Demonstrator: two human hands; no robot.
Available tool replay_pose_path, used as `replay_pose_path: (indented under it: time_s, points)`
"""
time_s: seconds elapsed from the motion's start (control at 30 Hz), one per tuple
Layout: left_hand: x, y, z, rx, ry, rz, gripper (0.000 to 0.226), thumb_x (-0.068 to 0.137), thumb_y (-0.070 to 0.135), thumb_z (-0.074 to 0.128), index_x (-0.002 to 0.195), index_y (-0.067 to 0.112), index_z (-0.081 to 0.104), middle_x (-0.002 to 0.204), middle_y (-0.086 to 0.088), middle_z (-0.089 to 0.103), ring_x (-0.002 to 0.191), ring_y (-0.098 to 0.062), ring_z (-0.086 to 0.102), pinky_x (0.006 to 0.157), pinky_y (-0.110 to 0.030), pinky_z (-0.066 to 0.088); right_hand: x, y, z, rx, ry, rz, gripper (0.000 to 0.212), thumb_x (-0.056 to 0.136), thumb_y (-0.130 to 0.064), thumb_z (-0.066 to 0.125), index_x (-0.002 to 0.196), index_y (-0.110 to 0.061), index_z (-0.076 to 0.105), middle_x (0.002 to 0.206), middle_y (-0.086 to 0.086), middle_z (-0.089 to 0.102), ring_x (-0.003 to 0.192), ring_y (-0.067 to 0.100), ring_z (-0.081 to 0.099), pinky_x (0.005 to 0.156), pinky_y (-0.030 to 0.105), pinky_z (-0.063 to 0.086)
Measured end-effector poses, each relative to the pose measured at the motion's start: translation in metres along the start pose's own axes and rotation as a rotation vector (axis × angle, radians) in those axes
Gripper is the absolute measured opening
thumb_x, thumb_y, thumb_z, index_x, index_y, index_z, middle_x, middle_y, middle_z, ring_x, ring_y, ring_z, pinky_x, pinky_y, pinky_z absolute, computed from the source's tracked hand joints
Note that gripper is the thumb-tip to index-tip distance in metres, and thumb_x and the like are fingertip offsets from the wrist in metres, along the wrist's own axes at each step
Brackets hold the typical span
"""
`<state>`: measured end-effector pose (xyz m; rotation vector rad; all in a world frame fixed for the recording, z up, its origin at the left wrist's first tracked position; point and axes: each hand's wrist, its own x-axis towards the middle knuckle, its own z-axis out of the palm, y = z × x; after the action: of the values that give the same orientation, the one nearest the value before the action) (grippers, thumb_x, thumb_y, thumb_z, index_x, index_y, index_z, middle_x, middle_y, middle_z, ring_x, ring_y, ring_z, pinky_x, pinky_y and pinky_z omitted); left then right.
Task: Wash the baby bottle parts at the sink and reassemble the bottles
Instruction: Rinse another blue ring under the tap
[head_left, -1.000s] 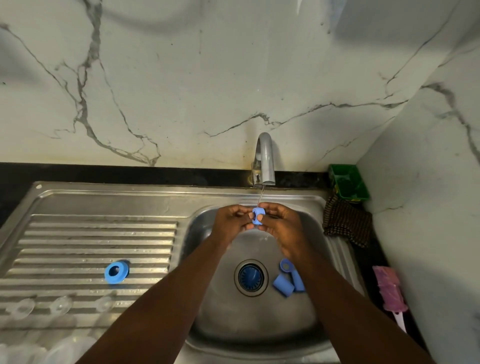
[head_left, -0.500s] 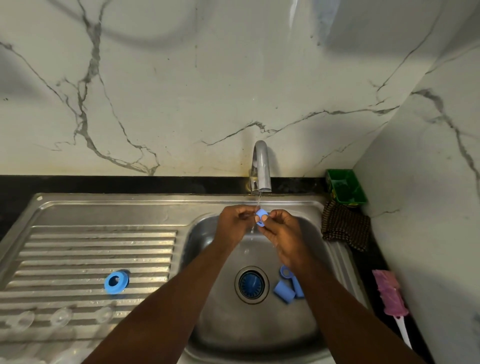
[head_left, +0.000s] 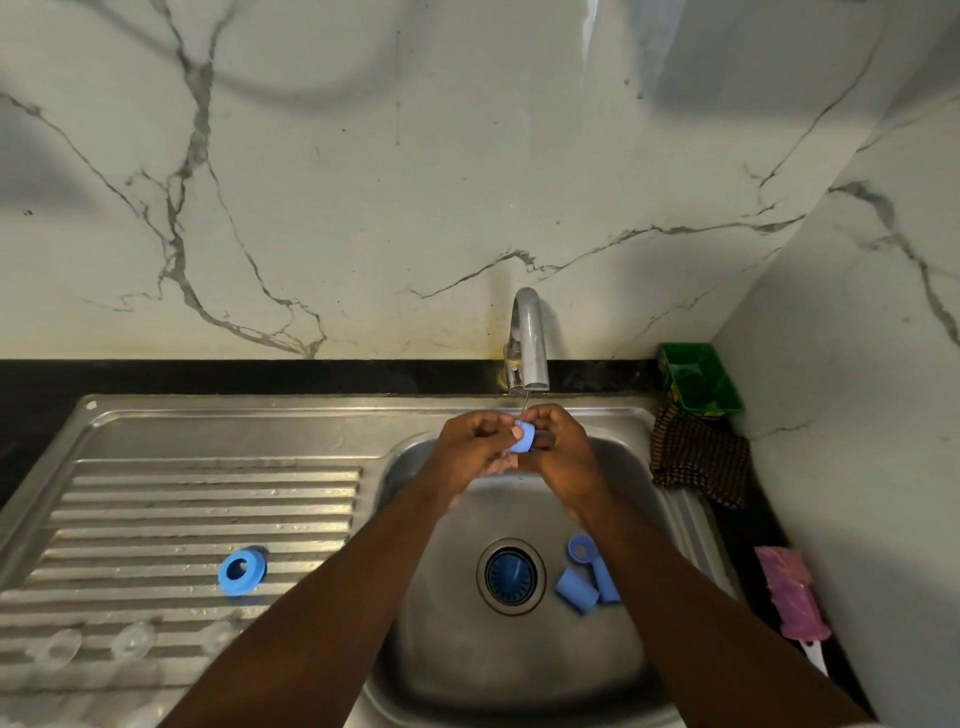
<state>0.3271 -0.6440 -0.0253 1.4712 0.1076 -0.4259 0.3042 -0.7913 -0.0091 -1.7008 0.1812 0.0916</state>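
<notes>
Holding a small blue cap (head_left: 523, 438) under the tap's (head_left: 530, 332) thin stream, I pinch it with my left hand (head_left: 467, 451) and right hand (head_left: 566, 453), fingers curled round it, above the sink (head_left: 519, 670). More blue parts (head_left: 576, 592) lie beside the drain (head_left: 510, 573).

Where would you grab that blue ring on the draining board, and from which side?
Probably by the outer rim, from above. The blue ring lies on the draining board with its hole facing up, so its round wall offers two opposite sides for the fingers to pinch, and nothing touches it. The left hand and right hand both hold a blue cap under the tap.
</notes>
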Motion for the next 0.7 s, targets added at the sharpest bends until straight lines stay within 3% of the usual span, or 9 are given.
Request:
replay_pose_path:
  time_s: [0.1, 0.23, 0.3, 0.43, 0.53, 0.63, 0.7]
  points:
    - [0.004, 0.004, -0.001, 0.075, 0.034, -0.039, 0.026, 0.088, 0.020, 0.076, 0.110, 0.009, 0.070, 0.104, -0.012, 0.075, 0.087, -0.019, 0.076, 0.075, -0.031, 0.062, 0.002, 0.003, 0.001, -0.051, -0.009, -0.032, 0.039, 0.078, 0.006, 0.077, 0.111, 0.000, 0.057, 0.096, 0.002, 0.065, 0.079, 0.000, 0.067, 0.065, 0.014, 0.052]
    - [0.009, 0.003, -0.003, 0.208, 0.031, -0.049, 0.026, 0.083, 0.029, 0.080, 0.105, 0.015, 0.074, 0.100, -0.008, 0.076, 0.089, -0.021, 0.075, 0.087, -0.042, 0.061, 0.002, 0.004, 0.004, -0.088, -0.038, -0.041, 0.035, 0.080, 0.001, 0.077, 0.109, -0.008, 0.059, 0.098, 0.001, 0.065, 0.087, 0.011, 0.065, 0.070, 0.017, 0.052]
    - [0.006, 0.004, -0.005, 0.208, 0.030, 0.032, 0.027, 0.081, 0.020, 0.083, 0.105, 0.014, 0.073, 0.099, -0.007, 0.076, 0.090, -0.021, 0.075, 0.085, -0.038, 0.062, 0.003, 0.003, 0.003, -0.077, -0.052, -0.047, 0.036, 0.082, 0.001, 0.075, 0.114, -0.006, 0.061, 0.103, 0.002, 0.068, 0.092, 0.010, 0.066, 0.075, 0.019, 0.055]
    - [0.005, 0.008, -0.013, 0.264, -0.030, 0.171, 0.041, 0.075, 0.007, 0.086, 0.112, 0.008, 0.068, 0.105, -0.007, 0.075, 0.096, -0.021, 0.072, 0.087, -0.031, 0.059, 0.005, 0.003, -0.002, 0.242, -0.049, 0.180, 0.032, 0.093, -0.001, 0.062, 0.125, -0.004, 0.060, 0.117, 0.019, 0.068, 0.106, 0.032, 0.068, 0.088, 0.041, 0.059]
    - [0.005, 0.005, -0.013, 0.310, -0.062, 0.170, 0.039, 0.074, -0.001, 0.083, 0.108, 0.012, 0.069, 0.104, -0.007, 0.074, 0.096, -0.022, 0.072, 0.089, -0.035, 0.059, 0.005, 0.007, 0.000, 0.222, -0.094, 0.270, 0.028, 0.099, -0.021, 0.059, 0.120, -0.003, 0.063, 0.110, 0.019, 0.071, 0.097, 0.030, 0.072, 0.081, 0.038, 0.060]
    - [0.005, 0.005, -0.008, 0.353, -0.051, 0.178, 0.033, 0.083, 0.002, 0.077, 0.114, 0.010, 0.070, 0.107, -0.007, 0.074, 0.098, -0.020, 0.072, 0.087, -0.032, 0.060, 0.004, 0.013, 0.003, 0.188, -0.050, 0.220, 0.029, 0.095, -0.012, 0.064, 0.121, 0.001, 0.063, 0.113, 0.019, 0.070, 0.103, 0.032, 0.070, 0.086, 0.039, 0.060]
    - [0.003, 0.009, -0.003, 0.214, 0.015, 0.061, 0.026, 0.092, 0.002, 0.066, 0.118, 0.006, 0.069, 0.110, -0.012, 0.073, 0.100, -0.026, 0.072, 0.082, -0.031, 0.061, 0.003, 0.013, 0.002, 0.152, -0.023, 0.186, 0.031, 0.089, 0.000, 0.068, 0.120, 0.001, 0.062, 0.112, 0.017, 0.070, 0.103, 0.031, 0.070, 0.086, 0.037, 0.059]
